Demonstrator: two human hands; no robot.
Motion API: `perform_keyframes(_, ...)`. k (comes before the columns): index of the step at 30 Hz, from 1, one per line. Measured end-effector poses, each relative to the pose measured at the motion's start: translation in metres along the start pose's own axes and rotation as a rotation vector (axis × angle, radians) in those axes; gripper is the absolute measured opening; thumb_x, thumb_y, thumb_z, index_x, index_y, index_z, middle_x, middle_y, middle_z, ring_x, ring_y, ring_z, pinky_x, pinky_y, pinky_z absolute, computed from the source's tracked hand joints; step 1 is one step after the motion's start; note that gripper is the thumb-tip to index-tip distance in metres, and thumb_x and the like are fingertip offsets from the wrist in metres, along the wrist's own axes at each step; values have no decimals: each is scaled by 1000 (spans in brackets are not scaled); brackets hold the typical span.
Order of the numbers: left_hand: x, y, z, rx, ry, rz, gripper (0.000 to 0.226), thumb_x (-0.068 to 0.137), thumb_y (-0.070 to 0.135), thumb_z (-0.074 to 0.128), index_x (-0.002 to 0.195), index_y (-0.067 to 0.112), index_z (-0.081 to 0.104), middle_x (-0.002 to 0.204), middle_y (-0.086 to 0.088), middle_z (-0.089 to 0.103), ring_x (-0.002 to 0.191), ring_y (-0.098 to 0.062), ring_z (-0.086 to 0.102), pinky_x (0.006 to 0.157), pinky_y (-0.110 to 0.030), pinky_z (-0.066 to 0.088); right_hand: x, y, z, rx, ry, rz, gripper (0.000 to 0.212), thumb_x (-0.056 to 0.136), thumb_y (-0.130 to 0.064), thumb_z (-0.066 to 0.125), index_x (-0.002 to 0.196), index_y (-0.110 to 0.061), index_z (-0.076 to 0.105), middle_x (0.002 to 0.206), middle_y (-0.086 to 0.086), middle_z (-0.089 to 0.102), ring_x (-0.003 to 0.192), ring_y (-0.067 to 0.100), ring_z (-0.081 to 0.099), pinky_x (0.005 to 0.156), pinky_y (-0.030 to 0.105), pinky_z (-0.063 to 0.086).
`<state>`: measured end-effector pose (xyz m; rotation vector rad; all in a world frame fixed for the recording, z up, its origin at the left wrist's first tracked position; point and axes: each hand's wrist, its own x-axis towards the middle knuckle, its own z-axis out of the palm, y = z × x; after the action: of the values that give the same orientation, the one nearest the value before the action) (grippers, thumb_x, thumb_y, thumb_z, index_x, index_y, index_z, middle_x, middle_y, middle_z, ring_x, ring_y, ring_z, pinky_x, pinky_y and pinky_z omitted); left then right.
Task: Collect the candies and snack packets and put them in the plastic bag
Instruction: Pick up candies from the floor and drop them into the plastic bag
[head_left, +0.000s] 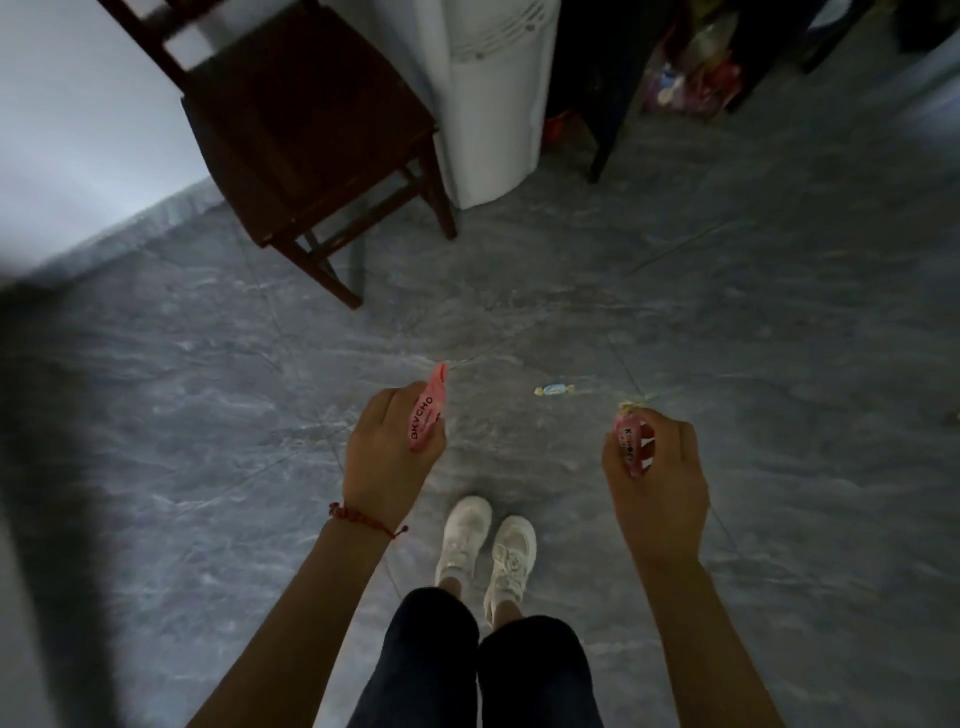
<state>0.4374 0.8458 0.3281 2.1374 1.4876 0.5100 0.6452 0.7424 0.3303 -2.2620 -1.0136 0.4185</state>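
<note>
Head view: a person stands on a grey marbled floor (208, 415), both arms stretched forward and down, mid-way through gathering scattered sweets. The left hand (390, 447) is clenched around a pink packet (427, 415) whose printed end pokes out past the fingers (410, 397). The right hand (658, 470) is closed on a second pink wrapped candy (629, 441), its twisted gold tip showing above the knuckles. One loose candy (554, 389) in a pale blue and yellow wrapper lies on the floor just ahead of the white sneakers (485, 551), between the two hands and a little beyond them. A dark wooden chair (306, 130) stands well beyond that candy, with a white appliance (493, 104) beside it. Farther right of the chair, under dark furniture, a heap of colourful plastic (691, 83) may be a bag of packets, though it is too blurred to tell; the plastic bag for the task cannot be clearly made out.

The collecting step appears to be under way, with nothing yet bagged. With both hands full, the next move likely calls for shifting one sweet to the other hand, or carrying the pair to the bag, before bending for the candy on the floor.
</note>
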Motion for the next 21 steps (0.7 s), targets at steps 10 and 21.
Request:
perform_keyframes(10,6,74,-2,13,-148,243,34,78,25,51,97,1,64,81,-11,61,72,-20,54,68,-16,39,-45,16,-91,19,184,258,27,81,-14,66,107,-15,59,97,3,54,71,22,58,61,33,46)
perform_keyframes(21,-2,208,60,-32,-357,560,25,78,23,55,90,2,64,72,-9,58,63,-18,50,59,-24,42,-104,116,-195,50,537,629,31,81,-17,66,111,-13,58,104,9,56,79,26,59,67,40,49)
